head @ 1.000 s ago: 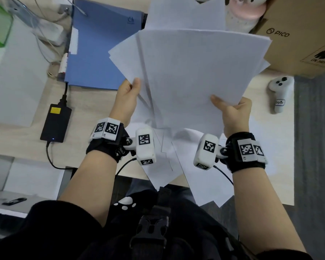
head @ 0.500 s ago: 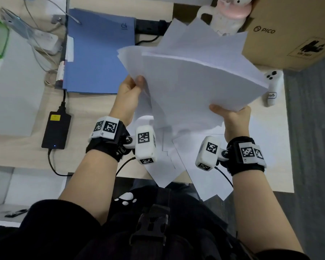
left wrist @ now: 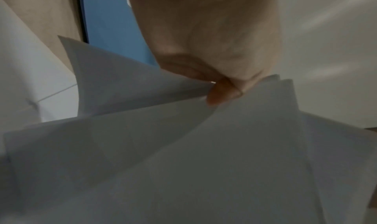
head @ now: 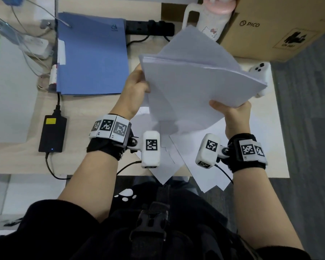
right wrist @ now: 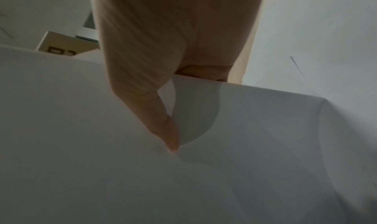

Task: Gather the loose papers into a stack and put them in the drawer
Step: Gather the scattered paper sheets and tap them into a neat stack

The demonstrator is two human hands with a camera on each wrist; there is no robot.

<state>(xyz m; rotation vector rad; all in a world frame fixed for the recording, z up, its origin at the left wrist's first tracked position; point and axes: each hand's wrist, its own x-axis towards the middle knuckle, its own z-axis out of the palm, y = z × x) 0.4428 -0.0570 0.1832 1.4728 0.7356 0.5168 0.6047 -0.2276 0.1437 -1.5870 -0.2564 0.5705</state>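
So compared to a second ago the stack of papers (head: 193,85) looks way tidier: the sheets were fanned out with corners sticking every which way, and now most edges line up along the top left, with only one sheet still poking out toward the back. The stack is held up in the air above the bench (head: 94,109), tilted, and it has swung a bit to the right so it now covers part of the white controller (head: 261,70). Left hand (head: 134,91) is gripping the left edge, thumb on top, fingers curled round the sheets; the left wrist view shows a fingertip (left wrist: 222,93) tucked between the sheets. Right hand (head: 235,113) pinches the near right corner, thumb pressed flat on the top sheet. A few loose sheets (head: 176,158) still lie on the bench under the hands, hanging over the front edge, same as before. Blue folder (head: 92,55), black power brick (head: 52,134) and the cardboard box (head: 274,25) haven't budged.
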